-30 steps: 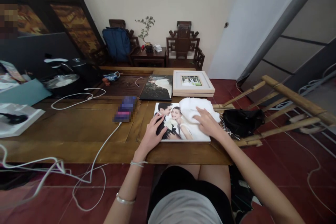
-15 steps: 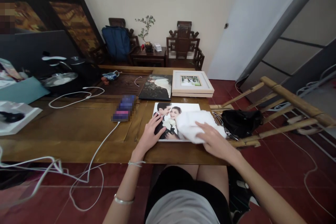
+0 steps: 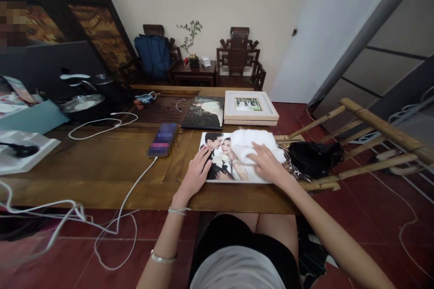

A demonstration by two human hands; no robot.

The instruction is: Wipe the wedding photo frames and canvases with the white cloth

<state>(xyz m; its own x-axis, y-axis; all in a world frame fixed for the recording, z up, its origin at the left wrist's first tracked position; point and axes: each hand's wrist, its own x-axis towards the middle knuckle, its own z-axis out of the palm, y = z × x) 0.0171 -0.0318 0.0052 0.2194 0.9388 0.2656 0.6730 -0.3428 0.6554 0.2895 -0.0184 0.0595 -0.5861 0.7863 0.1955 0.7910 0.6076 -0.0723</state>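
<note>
A long wooden table (image 3: 101, 162) runs across the view, its planks worn and brown, standing on a dark red tiled floor (image 3: 366, 216). At its near edge lies a wedding photo print (image 3: 224, 167), flat on the wood. The left hand (image 3: 196, 174) rests on the print's left side, fingers spread and pressing down, holding nothing. The right hand (image 3: 267, 162) lies palm-down on a white cloth (image 3: 252, 144) bunched over the print's upper right part — the fingers look flat on it rather than closed round it, though the fold hides their tips. Behind the print sit a dark photo panel (image 3: 203, 113) and, just beside it, a pale framed picture (image 3: 249, 107). A white cable (image 3: 135, 187) trails off the table's front toward the floor. To the right, a bamboo rack (image 3: 369, 144) leans near a black bag (image 3: 315, 158). Against the cream back wall (image 3: 220, 0) stand carved dark chairs (image 3: 239, 58) and a small potted plant (image 3: 191, 43).
</note>
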